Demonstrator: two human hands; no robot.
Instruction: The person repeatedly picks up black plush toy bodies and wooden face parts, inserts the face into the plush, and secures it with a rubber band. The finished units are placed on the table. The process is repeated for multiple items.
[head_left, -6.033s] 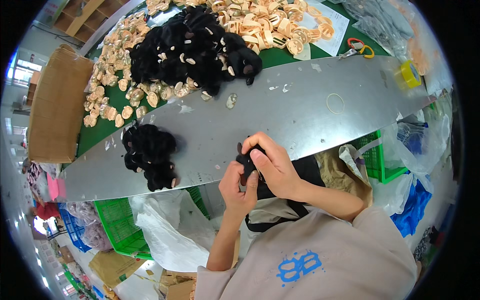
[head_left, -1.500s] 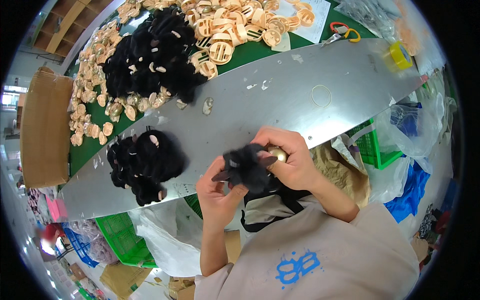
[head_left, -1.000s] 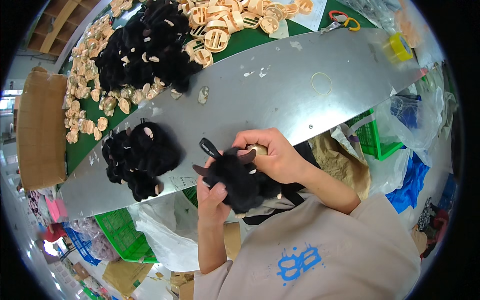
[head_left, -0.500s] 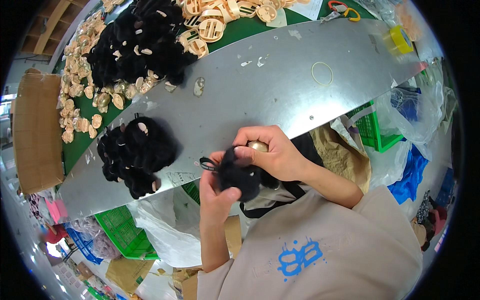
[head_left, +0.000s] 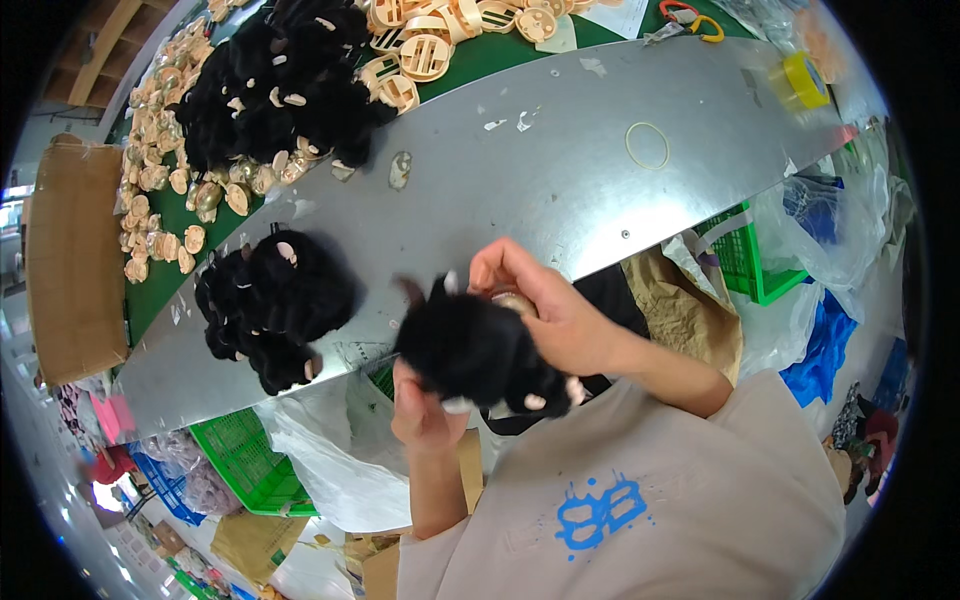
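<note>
Over the near edge of the grey metal table [head_left: 520, 180] I hold a black plush toy [head_left: 470, 345] with small pale patches and ear-like tufts. My left hand [head_left: 425, 415] grips it from below, its fingers partly hidden by the fur. A shiny gold rounded piece [head_left: 513, 302] sits in my right hand [head_left: 570, 325], between bent fingers and palm, close against the plush's far right side. Whether that hand also pinches the fur is hidden. On the table to the left lies a small heap of similar black plush toys [head_left: 300, 285].
A larger black plush pile [head_left: 280, 90] lies farther back among cream plastic parts [head_left: 425, 57]. An elastic ring [head_left: 647, 146], scissors [head_left: 690, 20] and yellow tape [head_left: 803, 80] lie to the right. Green crates [head_left: 250, 460] stand below the table; a cardboard box [head_left: 75, 260] is at left.
The plush has been turned over in my hands, and its broad furry body now faces up. The black loop seen at its left side is out of sight.
</note>
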